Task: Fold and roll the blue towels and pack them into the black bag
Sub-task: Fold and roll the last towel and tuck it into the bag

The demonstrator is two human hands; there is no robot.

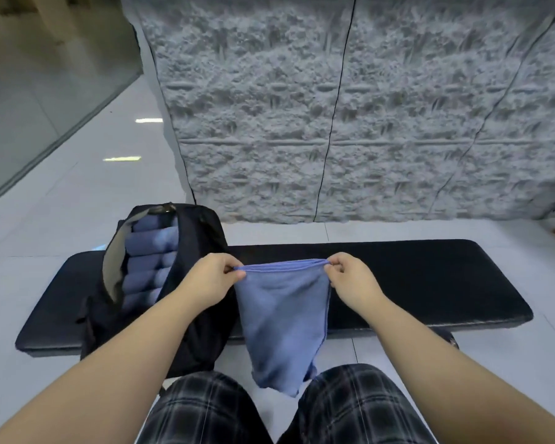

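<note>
Your left hand [212,278] and right hand [353,277] each pinch a top corner of the blue towel [281,325] with curled fingers; it hangs mid-frame beside the black bag [202,238].

Black padded bench [414,283], grey textured wall panels [334,107], pale tiled floor [77,203]

blue towel [279,318] hanging folded, black bag [202,257] open

I'm seeing both forearms bare right down to the wrists, no sleeves reaching into view, nothing worn on the left hand [212,281] or the right hand [353,281]. Down low, dark plaid shorts [205,411], black crossed by pale grey-white lines, cover both thighs.
</note>
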